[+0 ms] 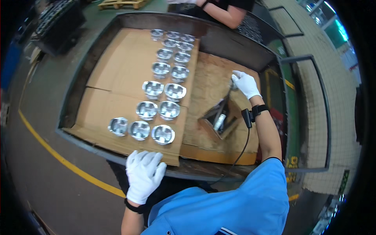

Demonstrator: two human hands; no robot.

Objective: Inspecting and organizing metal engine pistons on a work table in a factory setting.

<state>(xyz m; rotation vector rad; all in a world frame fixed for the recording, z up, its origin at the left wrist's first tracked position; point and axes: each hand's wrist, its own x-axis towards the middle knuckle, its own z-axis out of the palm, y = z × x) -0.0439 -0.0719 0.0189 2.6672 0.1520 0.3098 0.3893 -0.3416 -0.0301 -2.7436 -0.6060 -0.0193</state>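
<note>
Several shiny silver pistons stand in rows on a sheet of brown cardboard inside a large metal bin. My left hand, in a white glove, rests at the bin's near edge with its fingers laid out flat, just below the nearest pistons. To the right, my right hand is also gloved and has its fingers drawn together. Under its fingertips shows a small greyish piece, blurred, at the top of a dark rod-like tool. That tool leans from a small open wooden box holding a silver cylindrical item.
The bin's dark metal rim surrounds the work. A metal handle frame juts out on the right. Across the far rim is another person's arm. A black cable hangs from my right wrist. Loaded dark crates stand far left.
</note>
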